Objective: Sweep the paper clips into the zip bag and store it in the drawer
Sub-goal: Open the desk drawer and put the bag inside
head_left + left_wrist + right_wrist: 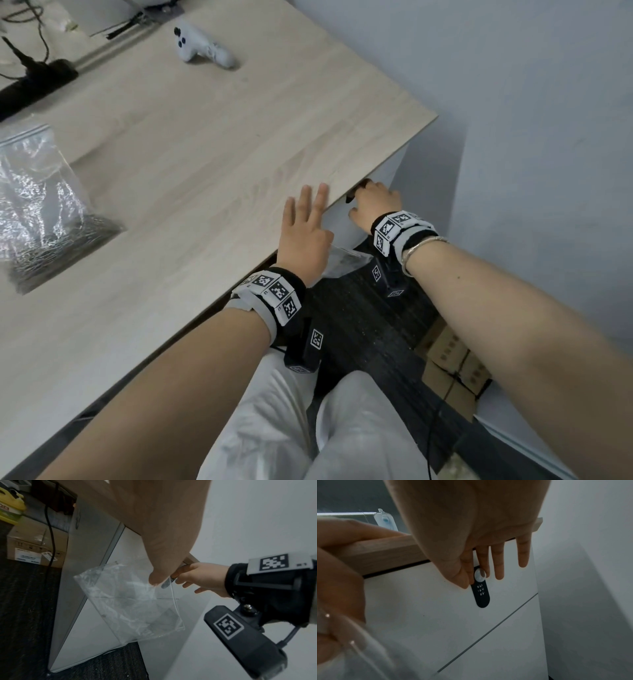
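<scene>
Seated at a light wood desk [205, 154], both hands at its near right corner. Left hand [303, 233] laid over the desk edge, fingers straight and spread on the top, thumb tucked below and pinching the top corner of a small clear zip bag [137, 601] that hangs under the edge, in front of the white drawer unit. No telling from any view what lies inside that bag. Right hand [375, 202] just to the right, below the desk edge, against the top drawer front [436, 615]: thumb and forefinger closed on the round silver knob [480, 576] at the top of a black oval lock plate [482, 595], the other fingers straight. Far left on the desk, well apart from the hands, a larger clear zip bag [37, 205] with a dark heap in its bottom. Farther back, a white game controller [202, 48] and a black power strip [37, 82]. Cardboard boxes [448, 359] on the dark floor to the right.
</scene>
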Action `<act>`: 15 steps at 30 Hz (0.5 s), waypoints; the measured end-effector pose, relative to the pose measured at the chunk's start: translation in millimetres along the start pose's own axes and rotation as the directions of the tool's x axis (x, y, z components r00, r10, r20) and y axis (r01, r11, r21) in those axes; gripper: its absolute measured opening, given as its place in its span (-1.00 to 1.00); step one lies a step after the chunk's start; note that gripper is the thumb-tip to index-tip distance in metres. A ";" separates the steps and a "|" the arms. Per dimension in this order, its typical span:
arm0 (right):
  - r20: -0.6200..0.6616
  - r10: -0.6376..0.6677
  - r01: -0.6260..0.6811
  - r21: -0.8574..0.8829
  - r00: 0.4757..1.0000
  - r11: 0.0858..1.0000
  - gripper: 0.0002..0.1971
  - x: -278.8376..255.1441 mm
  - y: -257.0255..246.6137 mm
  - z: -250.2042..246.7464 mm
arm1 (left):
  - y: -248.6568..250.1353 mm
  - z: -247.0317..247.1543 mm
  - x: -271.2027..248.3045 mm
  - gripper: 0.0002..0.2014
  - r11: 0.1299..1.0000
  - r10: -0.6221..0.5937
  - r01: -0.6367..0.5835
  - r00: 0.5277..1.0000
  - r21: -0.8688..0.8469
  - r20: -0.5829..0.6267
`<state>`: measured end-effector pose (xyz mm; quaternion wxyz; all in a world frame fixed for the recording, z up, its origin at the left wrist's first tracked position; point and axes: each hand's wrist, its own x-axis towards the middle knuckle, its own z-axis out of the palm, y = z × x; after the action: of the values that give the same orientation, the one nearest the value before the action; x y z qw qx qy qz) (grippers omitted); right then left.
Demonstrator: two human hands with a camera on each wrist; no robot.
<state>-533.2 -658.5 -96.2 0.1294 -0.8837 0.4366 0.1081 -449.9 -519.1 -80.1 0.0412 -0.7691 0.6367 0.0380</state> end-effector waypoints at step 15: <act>-0.051 -0.046 0.045 -0.036 0.998 0.998 -0.69 -1.0 0.2 -0.6 | -1.2 -11.1 -4.6 -0.82 0.986 0.036 -0.025 0.997 -0.165 0.068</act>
<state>-533.9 -658.0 -95.4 0.1050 -0.8980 0.4177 0.0899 -449.5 -515.6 -68.5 -0.0004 -0.7582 0.6412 0.1183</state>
